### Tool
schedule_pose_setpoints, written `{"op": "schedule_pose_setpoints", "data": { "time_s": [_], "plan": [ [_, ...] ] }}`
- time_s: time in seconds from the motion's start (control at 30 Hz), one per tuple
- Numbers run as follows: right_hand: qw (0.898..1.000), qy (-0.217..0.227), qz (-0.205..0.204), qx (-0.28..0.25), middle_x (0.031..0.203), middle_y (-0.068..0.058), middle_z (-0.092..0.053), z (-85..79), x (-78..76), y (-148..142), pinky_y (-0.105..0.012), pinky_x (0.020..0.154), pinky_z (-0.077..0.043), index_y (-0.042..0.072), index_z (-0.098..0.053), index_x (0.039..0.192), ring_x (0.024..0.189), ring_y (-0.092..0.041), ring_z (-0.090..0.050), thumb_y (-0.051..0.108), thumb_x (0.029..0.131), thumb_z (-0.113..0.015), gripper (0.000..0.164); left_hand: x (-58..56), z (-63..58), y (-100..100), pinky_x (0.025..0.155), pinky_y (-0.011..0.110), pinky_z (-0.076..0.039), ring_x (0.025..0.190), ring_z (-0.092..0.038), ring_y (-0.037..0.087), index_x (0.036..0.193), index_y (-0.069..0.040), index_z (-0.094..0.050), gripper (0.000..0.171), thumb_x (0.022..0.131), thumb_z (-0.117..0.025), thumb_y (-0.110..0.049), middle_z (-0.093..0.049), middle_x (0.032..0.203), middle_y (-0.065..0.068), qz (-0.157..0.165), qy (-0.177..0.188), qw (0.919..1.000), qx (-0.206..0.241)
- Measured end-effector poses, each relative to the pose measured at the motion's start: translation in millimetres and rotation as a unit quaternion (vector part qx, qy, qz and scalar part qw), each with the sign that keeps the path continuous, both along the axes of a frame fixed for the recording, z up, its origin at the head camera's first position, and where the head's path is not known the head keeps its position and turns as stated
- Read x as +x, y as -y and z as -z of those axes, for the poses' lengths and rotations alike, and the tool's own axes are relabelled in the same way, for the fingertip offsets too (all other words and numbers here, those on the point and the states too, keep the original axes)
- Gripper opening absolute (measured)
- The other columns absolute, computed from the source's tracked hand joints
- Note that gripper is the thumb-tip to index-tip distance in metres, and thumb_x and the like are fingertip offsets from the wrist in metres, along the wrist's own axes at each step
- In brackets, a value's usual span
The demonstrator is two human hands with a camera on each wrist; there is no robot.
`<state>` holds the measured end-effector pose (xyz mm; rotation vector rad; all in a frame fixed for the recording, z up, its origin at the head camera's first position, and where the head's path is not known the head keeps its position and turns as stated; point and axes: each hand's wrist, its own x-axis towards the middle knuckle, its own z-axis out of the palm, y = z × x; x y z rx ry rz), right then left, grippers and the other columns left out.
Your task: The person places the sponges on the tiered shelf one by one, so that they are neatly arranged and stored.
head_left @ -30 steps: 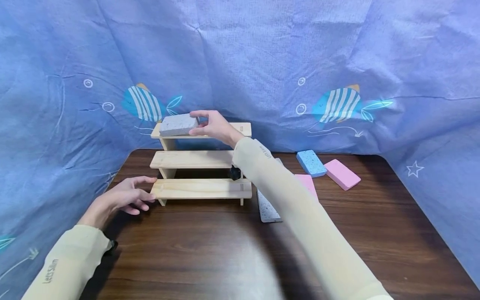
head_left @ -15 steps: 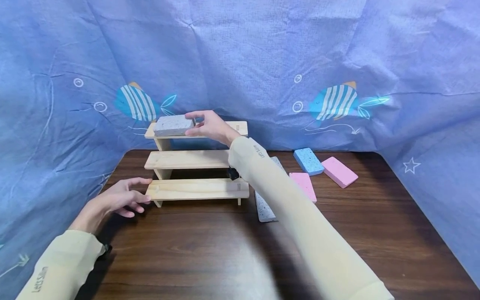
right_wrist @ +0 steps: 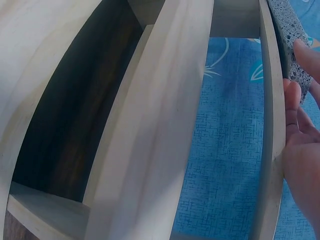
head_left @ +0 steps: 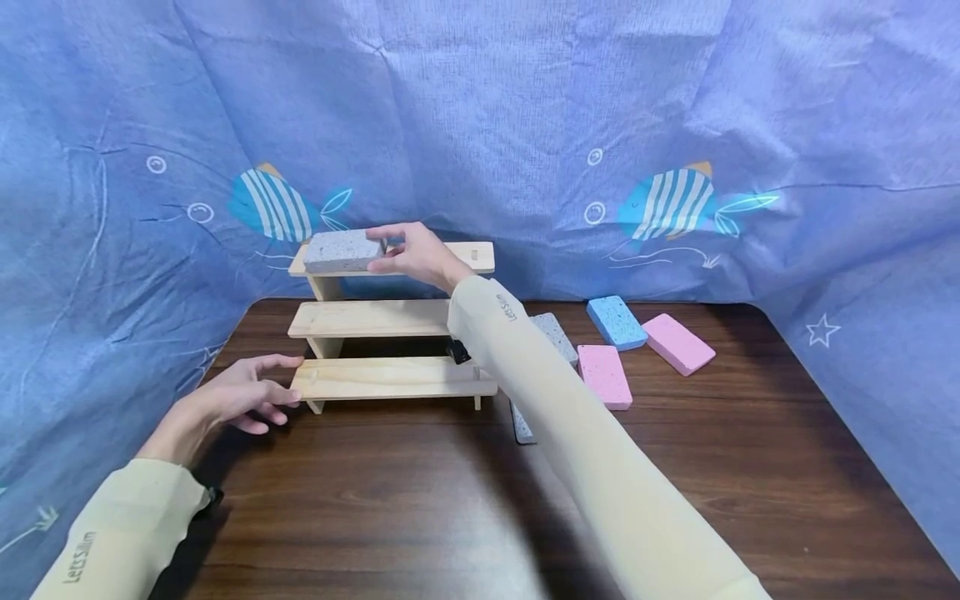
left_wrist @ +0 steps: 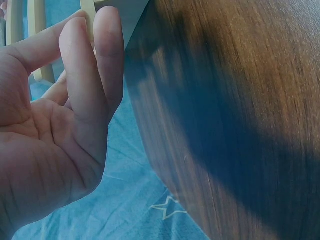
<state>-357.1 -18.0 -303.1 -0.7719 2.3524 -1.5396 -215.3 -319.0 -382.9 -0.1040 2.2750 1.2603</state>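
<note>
A three-tier wooden display shelf (head_left: 393,379) stands at the back left of the table. On the left end of its top tier lies a porous grey sponge (head_left: 337,252). My right hand (head_left: 420,254) pinches that sponge's right end between thumb and fingers; in the right wrist view its speckled side (right_wrist: 290,37) shows just beyond the top board. My left hand (head_left: 240,398) holds the left end of the lowest tier, with thumb and index finger at its front and back corners. The other fingers of the left hand (left_wrist: 65,100) hang loosely bent below.
Right of the shelf lie grey sponges (head_left: 553,332), partly behind my right sleeve (head_left: 570,433). Near them are a pink sponge (head_left: 604,377), a blue sponge (head_left: 617,322) and another pink sponge (head_left: 679,344). A blue fish-print cloth (head_left: 480,125) hangs behind the brown table (head_left: 360,500).
The right hand and the grey sponge have shifted slightly left along the top tier. The right forearm has moved left, uncovering more of the pink and grey sponges. The left hand stays on the shelf.
</note>
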Motion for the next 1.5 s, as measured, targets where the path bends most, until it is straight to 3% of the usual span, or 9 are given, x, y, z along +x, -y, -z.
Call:
{"op": "schedule_pose_setpoints", "data": {
  "time_s": [0.4,0.57,0.77,0.93,1.1,1.3,1.5],
  "plan": [
    [1.0,-0.009,-0.004,0.003,0.146,0.007,-0.054,0.3,2.9,-2,-0.024,0.096,-0.048,0.02,-0.059,0.145,0.114,-0.013,-0.062,0.02,0.09,-0.08,0.058,-0.7,0.4,1,0.056,0.036,-0.057,0.075,-0.07,0.021,0.159,-0.005,-0.023,0.078,0.096,-0.068,-0.015,-0.074,0.106,0.009,0.006,-0.002,1.0,0.0],
    [1.0,-0.017,-0.005,-0.016,0.147,0.004,-0.053,-0.3,2.1,-3,-0.023,0.093,-0.05,0.015,-0.059,0.144,0.111,-0.016,-0.065,0.016,0.089,-0.08,0.059,-0.1,1.2,2,0.056,0.036,-0.057,0.074,-0.07,0.021,0.159,-0.005,-0.023,0.078,0.096,-0.068,-0.015,-0.074,0.105,0.007,0.006,-0.003,1.0,0.005],
    [1.0,-0.005,0.004,-0.016,0.149,0.004,-0.05,-3.4,1.6,-5,-0.024,0.095,-0.05,0.017,-0.062,0.141,0.12,-0.017,-0.06,0.015,0.09,-0.08,0.054,0.4,0.5,3,0.056,0.035,-0.057,0.074,-0.07,0.02,0.159,-0.005,-0.023,0.077,0.096,-0.067,-0.015,-0.074,0.104,0.008,0.003,-0.006,1.0,0.004],
    [0.999,0.0,-0.029,0.014,0.151,0.003,-0.049,-9.4,5.0,-18,-0.028,0.1,-0.048,0.018,-0.059,0.144,0.132,-0.02,-0.052,0.014,0.092,-0.077,0.055,2.1,2.1,1,0.056,0.035,-0.057,0.074,-0.07,0.021,0.159,-0.006,-0.024,0.078,0.095,-0.068,-0.015,-0.074,0.105,0.009,0.002,-0.005,1.0,0.008],
    [0.995,-0.046,-0.069,0.058,0.149,-0.005,-0.053,-24.3,9.2,-49,-0.031,0.105,-0.045,0.01,-0.056,0.145,0.135,-0.027,-0.05,0.01,0.092,-0.076,0.057,5.6,2.5,3,0.055,0.034,-0.057,0.074,-0.07,0.021,0.159,-0.006,-0.024,0.078,0.095,-0.069,-0.015,-0.074,0.106,0.008,-0.002,-0.004,1.0,0.005],
    [0.99,-0.095,-0.078,0.07,0.149,-0.007,-0.052,-39.3,18.9,-106,-0.031,0.109,-0.041,0.007,-0.054,0.145,0.137,-0.026,-0.048,0.01,0.092,-0.075,0.058,2.9,2.9,1,0.056,0.034,-0.057,0.074,-0.071,0.021,0.159,-0.007,-0.025,0.078,0.095,-0.069,-0.016,-0.074,0.105,0.008,-0.002,-0.003,1.0,0.006],
    [0.99,-0.117,-0.027,0.068,0.149,-0.005,-0.052,-43.2,43.9,-186,-0.039,0.114,-0.037,0.006,-0.053,0.145,0.139,-0.029,-0.045,0.014,0.091,-0.078,0.06,1.9,2.1,1,0.055,0.034,-0.056,0.074,-0.07,0.021,0.159,-0.006,-0.025,0.077,0.095,-0.068,-0.015,-0.074,0.104,0.009,0.001,-0.004,1.0,0.003]
  ]
}}
